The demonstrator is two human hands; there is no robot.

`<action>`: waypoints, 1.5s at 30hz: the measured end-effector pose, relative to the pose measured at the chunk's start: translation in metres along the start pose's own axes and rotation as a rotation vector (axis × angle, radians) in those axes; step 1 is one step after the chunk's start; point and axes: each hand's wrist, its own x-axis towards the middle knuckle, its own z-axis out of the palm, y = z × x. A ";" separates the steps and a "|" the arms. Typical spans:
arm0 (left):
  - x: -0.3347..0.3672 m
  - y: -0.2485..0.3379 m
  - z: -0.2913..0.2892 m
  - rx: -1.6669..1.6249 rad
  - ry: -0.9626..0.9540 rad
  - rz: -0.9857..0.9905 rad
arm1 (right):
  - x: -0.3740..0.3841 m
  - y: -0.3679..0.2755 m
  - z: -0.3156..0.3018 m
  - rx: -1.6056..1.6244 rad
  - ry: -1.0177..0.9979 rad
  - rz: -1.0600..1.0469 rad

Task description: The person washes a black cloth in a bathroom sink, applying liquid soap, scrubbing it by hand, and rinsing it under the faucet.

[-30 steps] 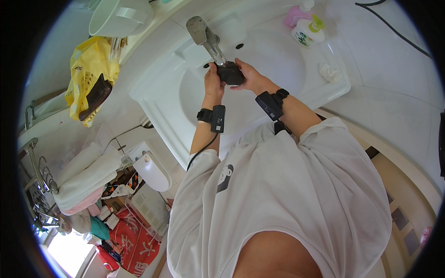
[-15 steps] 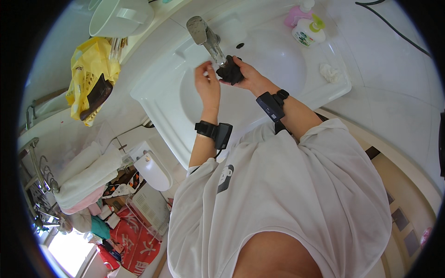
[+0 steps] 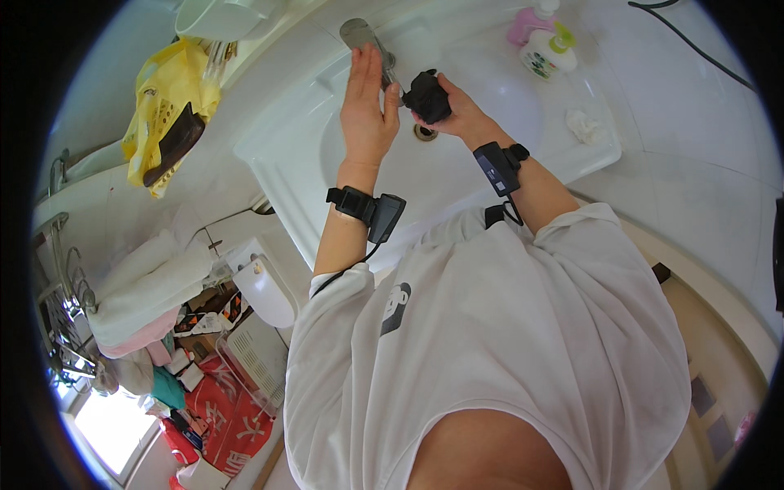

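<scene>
My left hand (image 3: 367,118) is open, its fingers stretched out against or just in front of the chrome faucet (image 3: 357,34); whether it touches the handle is hard to tell. My right hand (image 3: 465,112) is closed on a crumpled black cloth (image 3: 428,96), held over the white sink (image 3: 498,98) just right of the spout. Below the cloth the round drain (image 3: 425,132) shows in the basin. The spout is partly hidden behind my left fingers. A black device is strapped to each wrist.
A pink pump bottle (image 3: 527,26) and a white pump bottle with a green top (image 3: 545,55) stand at the sink's far right. White crumpled tissue (image 3: 582,126) lies on the right rim. At the left hang a yellow bag (image 3: 155,102) and a brown comb-like object (image 3: 175,147).
My left hand has moved up to the faucet and its fingers have straightened. My right hand has shifted slightly up and right with the black cloth, away from under the spout.
</scene>
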 end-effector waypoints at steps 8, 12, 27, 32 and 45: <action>-0.035 0.000 -0.007 0.038 -0.087 0.054 | -0.023 -0.010 -0.010 -0.278 -0.154 0.094; -0.071 0.008 0.007 -0.183 -0.054 -0.154 | -0.056 -0.007 0.010 -0.753 -0.260 0.087; -0.074 0.017 0.021 -0.396 -0.139 -0.509 | -0.047 0.004 0.001 -1.644 -0.263 -0.072; -0.074 0.025 0.006 0.077 -0.272 0.071 | -0.056 -0.008 0.011 -1.193 -0.278 0.258; -0.084 0.000 0.037 0.247 -0.740 -0.345 | -0.034 0.028 -0.018 -2.357 -0.082 -0.559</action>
